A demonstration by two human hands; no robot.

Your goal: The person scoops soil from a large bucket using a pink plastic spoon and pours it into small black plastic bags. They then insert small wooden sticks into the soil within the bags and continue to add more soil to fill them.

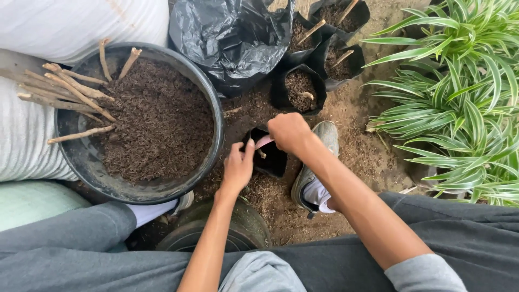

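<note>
Both hands work at a small black bag (pixel 268 158) on the ground beside the basin (pixel 81 157): the left hand (pixel 238 167) pinches its rim, the right hand (pixel 289 132) is closed, seemingly on a cutting (pixel 261 154), which wants firming in.

Spider plant (pixel 459 103) cropped at right

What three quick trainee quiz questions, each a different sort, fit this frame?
1. True or false: the left hand touches the rim of the small black grow bag.
2. Which lies on the big black tub of soil?
A. cut stick cuttings
B. a trowel
C. gloves
3. What stands at the right of the view?

Key:
1. True; the right hand is at the bag's mouth too.
2. A.
3. Striped green leafy plants.
</note>
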